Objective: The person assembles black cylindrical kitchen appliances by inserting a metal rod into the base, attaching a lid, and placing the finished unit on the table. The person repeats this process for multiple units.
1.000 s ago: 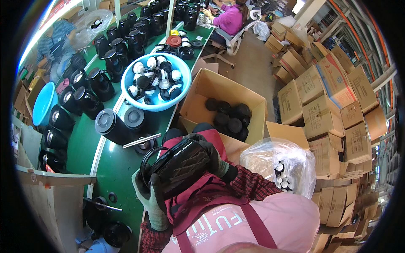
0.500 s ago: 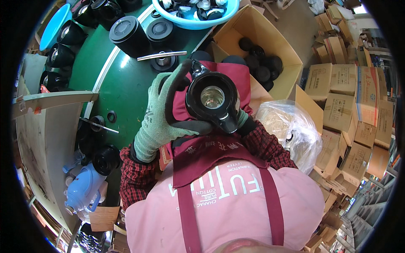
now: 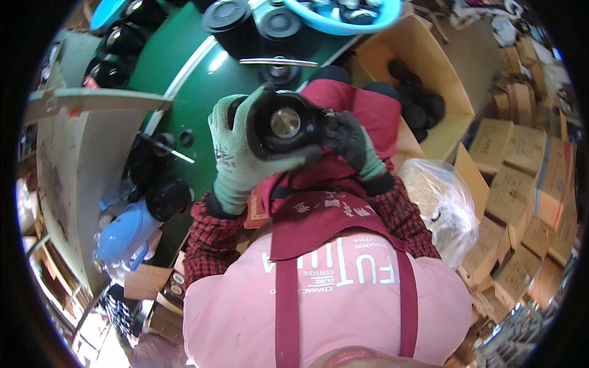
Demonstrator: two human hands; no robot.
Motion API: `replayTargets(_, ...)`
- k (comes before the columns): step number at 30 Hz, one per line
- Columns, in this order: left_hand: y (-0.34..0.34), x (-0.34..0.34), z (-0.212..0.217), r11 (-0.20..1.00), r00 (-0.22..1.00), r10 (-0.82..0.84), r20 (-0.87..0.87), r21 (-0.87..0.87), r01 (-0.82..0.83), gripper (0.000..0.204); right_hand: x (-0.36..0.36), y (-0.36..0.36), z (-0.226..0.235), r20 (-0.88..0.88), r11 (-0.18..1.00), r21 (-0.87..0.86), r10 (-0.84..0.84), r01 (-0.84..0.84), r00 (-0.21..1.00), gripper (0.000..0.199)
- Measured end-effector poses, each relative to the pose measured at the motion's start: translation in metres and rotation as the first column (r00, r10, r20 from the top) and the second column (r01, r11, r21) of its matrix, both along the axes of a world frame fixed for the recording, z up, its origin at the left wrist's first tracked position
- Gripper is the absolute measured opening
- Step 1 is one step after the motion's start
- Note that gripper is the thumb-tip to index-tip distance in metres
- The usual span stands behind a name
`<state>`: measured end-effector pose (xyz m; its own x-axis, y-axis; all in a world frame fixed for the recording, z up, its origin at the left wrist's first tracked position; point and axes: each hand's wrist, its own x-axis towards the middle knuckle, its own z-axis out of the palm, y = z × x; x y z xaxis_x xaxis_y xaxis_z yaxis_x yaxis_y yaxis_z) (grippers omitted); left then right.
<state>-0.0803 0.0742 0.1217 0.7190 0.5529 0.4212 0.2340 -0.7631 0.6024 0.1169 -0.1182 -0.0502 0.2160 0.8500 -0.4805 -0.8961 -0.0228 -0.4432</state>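
A black insulated jug is held in front of my apron, its open mouth facing up and a shiny liner showing inside. My left hand, in a green knit glove with dark fingers, wraps round the jug's left side. My right hand, in a matching glove, closes on the part jutting out from the jug's right side; whether that is the handle or the spout is blurred. Just beyond the jug, a long metal bar lies across a small round stand on the green table.
Black lidded canisters and a blue basin of parts stand at the far side. An open carton of black round pieces is to the right, beside a clear plastic bag and stacked cartons. A blue jug is at left.
The jug has turned in my hands, so its jutting part now points right. My left hand has closed round its side, and my right hand has come into view at that part.
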Motion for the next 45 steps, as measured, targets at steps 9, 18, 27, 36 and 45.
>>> replayTargets(9, 0.038, -0.032, -0.120, 0.787, 0.787, 0.616, -0.032, 0.013, -0.616, 0.099, -0.009, 0.011, 0.010, 0.228, 0.937, -0.255, 0.299, -0.240, 0.927, 0.048)
replayTargets(18, 0.077, -0.056, -0.104, 0.783, 0.848, 0.482, -0.218, -0.327, -0.529, 0.049, -0.031, 0.017, 0.006, 0.274, 0.905, -0.286, 0.392, -0.315, 0.878, 0.042)
replayTargets(27, 0.099, -0.058, -0.082, 0.880, 0.924, 0.080, -0.373, 0.461, 0.110, 0.060, -0.024, 0.001, -0.057, 0.136, 0.910, -0.001, 0.410, -0.414, 0.902, 0.047)
replayTargets(36, 0.112, -0.045, -0.129, 0.929, 0.959, -0.007, -0.283, 0.352, 0.111, 0.049, -0.037, 0.008, -0.204, -0.627, 0.773, 0.627, 0.571, -0.091, 0.530, 0.061)
replayTargets(45, 0.106, -0.051, -0.141, 0.867, 0.960, 0.278, -0.037, -0.421, -0.267, 0.084, -0.045, 0.030, -0.068, 0.134, 0.871, 0.130, 0.458, -0.474, 0.879, 0.031)
